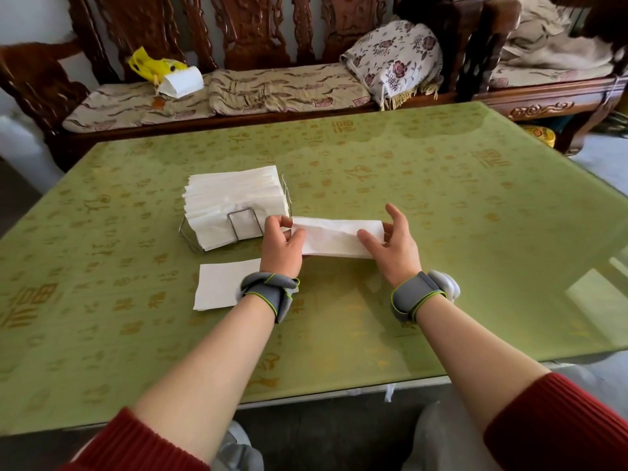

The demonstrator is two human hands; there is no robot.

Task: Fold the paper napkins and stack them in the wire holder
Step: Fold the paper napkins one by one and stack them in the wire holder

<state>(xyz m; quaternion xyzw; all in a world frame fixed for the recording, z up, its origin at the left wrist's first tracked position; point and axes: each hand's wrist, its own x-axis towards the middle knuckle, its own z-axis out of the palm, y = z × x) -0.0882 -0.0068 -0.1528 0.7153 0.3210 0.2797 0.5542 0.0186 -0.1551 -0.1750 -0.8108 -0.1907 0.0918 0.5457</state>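
A white paper napkin (334,237), folded into a long strip, lies across the middle of the green table (441,205). My left hand (282,244) pinches its left end. My right hand (390,244) holds the right end, thumb on top of the paper and fingers raised. Just left of the strip stands the wire holder (241,220), packed with several folded white napkins (234,198). A flat white napkin (221,287) lies near my left wrist, partly hidden by it.
A carved wooden bench (217,96) with cushions runs behind the table. On it sit a yellow bag (153,66), a white tissue pack (181,81) and a floral cushion (394,62). The table's near edge is close to my lap.
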